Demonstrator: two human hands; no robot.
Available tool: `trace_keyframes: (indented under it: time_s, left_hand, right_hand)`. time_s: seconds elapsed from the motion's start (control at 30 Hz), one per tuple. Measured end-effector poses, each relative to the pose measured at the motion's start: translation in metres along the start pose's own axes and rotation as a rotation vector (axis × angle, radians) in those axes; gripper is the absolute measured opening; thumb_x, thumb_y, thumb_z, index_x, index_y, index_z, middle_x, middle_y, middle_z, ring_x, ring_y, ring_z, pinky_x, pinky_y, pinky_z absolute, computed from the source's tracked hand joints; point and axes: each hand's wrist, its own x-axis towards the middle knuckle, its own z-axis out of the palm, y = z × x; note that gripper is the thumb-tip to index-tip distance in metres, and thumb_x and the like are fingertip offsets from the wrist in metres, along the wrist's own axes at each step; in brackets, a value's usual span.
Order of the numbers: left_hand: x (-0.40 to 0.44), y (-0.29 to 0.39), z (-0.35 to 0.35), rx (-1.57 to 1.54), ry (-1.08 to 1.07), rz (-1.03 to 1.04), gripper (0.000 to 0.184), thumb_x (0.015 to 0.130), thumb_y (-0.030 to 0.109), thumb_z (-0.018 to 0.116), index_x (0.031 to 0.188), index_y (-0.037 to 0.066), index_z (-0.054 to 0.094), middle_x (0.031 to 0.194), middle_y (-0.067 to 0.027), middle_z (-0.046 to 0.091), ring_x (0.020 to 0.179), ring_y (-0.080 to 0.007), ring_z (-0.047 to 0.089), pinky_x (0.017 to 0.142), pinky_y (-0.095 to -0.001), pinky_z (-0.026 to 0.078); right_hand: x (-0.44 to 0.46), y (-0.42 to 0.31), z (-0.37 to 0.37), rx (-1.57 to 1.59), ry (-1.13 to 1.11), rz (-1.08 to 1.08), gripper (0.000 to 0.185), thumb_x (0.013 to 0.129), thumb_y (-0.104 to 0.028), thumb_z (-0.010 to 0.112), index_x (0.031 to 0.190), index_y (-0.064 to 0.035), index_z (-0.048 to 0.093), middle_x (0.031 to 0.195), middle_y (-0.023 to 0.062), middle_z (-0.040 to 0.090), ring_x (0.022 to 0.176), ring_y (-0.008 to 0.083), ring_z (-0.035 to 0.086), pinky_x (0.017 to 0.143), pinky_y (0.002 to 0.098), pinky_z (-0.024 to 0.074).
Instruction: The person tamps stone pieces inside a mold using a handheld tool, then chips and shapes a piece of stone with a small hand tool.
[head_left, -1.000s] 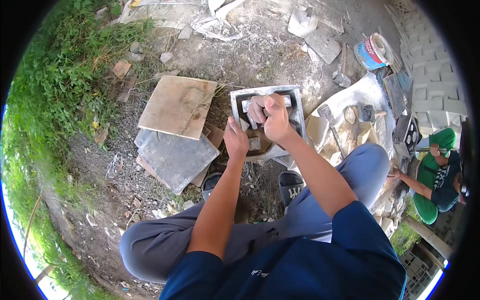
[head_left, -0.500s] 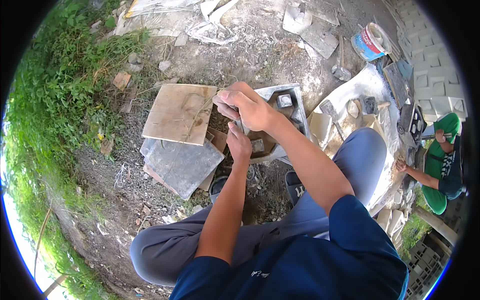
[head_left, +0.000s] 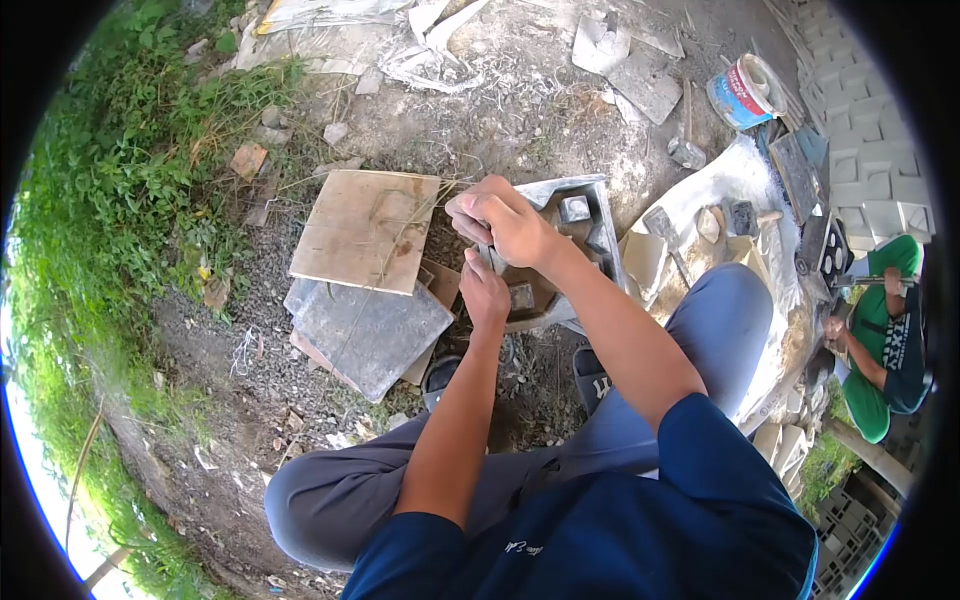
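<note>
My right hand (head_left: 508,222) is closed in a fist above the left side of a grey metal mold (head_left: 612,235) with raised blocks inside. Just below it, my left hand (head_left: 485,292) is closed at the mold's near left side, its thumb pointing up toward the right fist. Whatever either hand grips is hidden by the fingers. Left of the hands, a thin plywood board (head_left: 365,230) rests partly over a grey square slab (head_left: 370,335).
White sheeting (head_left: 735,170) at the right carries stones and a trowel-like tool (head_left: 672,235). Beyond lie a hammer (head_left: 686,150) and a paint bucket (head_left: 745,95). A co-worker (head_left: 885,340) sits at far right. Weeds (head_left: 130,180) grow at left.
My right fist has shifted slightly down and to the right, closer over the mold. My left hand has barely moved. The co-worker's hands have shifted right.
</note>
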Motion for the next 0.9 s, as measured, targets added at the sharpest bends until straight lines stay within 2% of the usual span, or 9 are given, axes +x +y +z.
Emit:
trace_keyframes:
  time_s: [0.07,0.13,0.23,0.33,0.37,0.47,0.63,0.77,0.9]
  left_hand:
    - [0.003,-0.006,0.003,-0.025,0.007,0.083,0.07,0.108,0.046,0.02,0.106,-0.011,0.061,0.1,-0.0341,0.063,0.096,-0.0543,0.055,0.083,-0.0546,0.042]
    - [-0.002,-0.014,0.001,-0.048,0.024,0.137,0.07,0.108,0.046,0.02,0.105,-0.01,0.061,0.1,-0.0343,0.063,0.096,-0.0544,0.055,0.083,-0.0547,0.042]
    - [0.0,-0.002,0.001,0.028,0.017,0.023,0.067,0.108,0.046,0.021,0.109,-0.007,0.062,0.101,-0.0325,0.064,0.096,-0.0533,0.056,0.084,-0.0542,0.043]
    - [-0.002,0.007,-0.001,0.027,0.008,-0.013,0.068,0.108,0.046,0.02,0.109,-0.007,0.062,0.1,-0.032,0.064,0.095,-0.0533,0.056,0.083,-0.0539,0.043]
    - [-0.002,0.007,-0.001,0.019,0.015,0.002,0.067,0.108,0.046,0.02,0.109,-0.006,0.063,0.099,-0.0323,0.064,0.095,-0.0535,0.056,0.083,-0.0537,0.043]
    - [-0.003,0.006,-0.002,0.043,0.009,-0.011,0.067,0.108,0.046,0.02,0.11,-0.006,0.063,0.1,-0.0325,0.064,0.096,-0.0534,0.056,0.083,-0.0537,0.043]
    - [-0.002,0.007,-0.001,0.054,0.018,-0.013,0.068,0.108,0.046,0.02,0.11,-0.007,0.063,0.102,-0.033,0.064,0.097,-0.0536,0.056,0.083,-0.0539,0.043]
    - [-0.002,0.008,-0.001,0.04,0.003,-0.026,0.068,0.108,0.045,0.02,0.11,-0.007,0.063,0.103,-0.033,0.065,0.099,-0.0537,0.057,0.085,-0.054,0.043]
    - [0.0,0.001,0.001,0.033,0.004,-0.023,0.069,0.108,0.046,0.02,0.11,-0.008,0.063,0.104,-0.0337,0.065,0.099,-0.0538,0.057,0.085,-0.0544,0.043]
  right_hand:
    - [-0.004,-0.01,0.002,0.01,-0.072,-0.069,0.042,0.096,-0.017,0.04,0.057,-0.0042,0.036,0.053,0.0007,0.032,0.053,0.0115,0.032,0.053,0.0328,0.0298]
    - [-0.01,-0.032,0.007,-0.017,-0.083,-0.053,0.044,0.096,-0.02,0.04,0.055,-0.0049,0.034,0.052,0.0007,0.032,0.052,0.0123,0.033,0.053,0.0325,0.0296]
    - [-0.018,-0.05,-0.002,0.058,0.017,-0.119,0.056,0.093,-0.039,0.048,0.051,-0.0056,0.032,0.048,0.0015,0.029,0.045,0.0154,0.031,0.048,0.0314,0.0272]
    - [-0.03,-0.055,-0.019,0.232,0.031,-0.078,0.05,0.093,-0.034,0.044,0.052,-0.0067,0.034,0.049,0.0023,0.033,0.047,0.0127,0.031,0.047,0.0311,0.0281]
    - [-0.036,-0.056,-0.017,0.224,0.114,-0.117,0.055,0.09,-0.038,0.052,0.05,-0.0047,0.033,0.048,0.0019,0.028,0.043,0.0142,0.028,0.046,0.0324,0.0203]
    - [-0.05,-0.048,-0.023,0.255,0.166,-0.127,0.055,0.09,-0.037,0.052,0.051,-0.0038,0.033,0.049,0.0023,0.028,0.044,0.0146,0.028,0.047,0.0323,0.0208]
    - [-0.053,-0.035,-0.021,0.214,0.191,-0.142,0.057,0.092,-0.042,0.05,0.052,-0.0033,0.033,0.05,0.0028,0.03,0.045,0.0151,0.03,0.047,0.0317,0.0226]
    - [-0.05,0.007,-0.024,-0.001,0.212,-0.105,0.061,0.097,-0.046,0.043,0.053,-0.0051,0.032,0.05,0.0018,0.03,0.048,0.0144,0.034,0.048,0.0309,0.0258]
    - [-0.052,-0.023,-0.008,-0.056,0.184,-0.147,0.061,0.099,-0.044,0.042,0.053,-0.0046,0.031,0.049,0.0021,0.03,0.047,0.0142,0.034,0.047,0.0308,0.026]
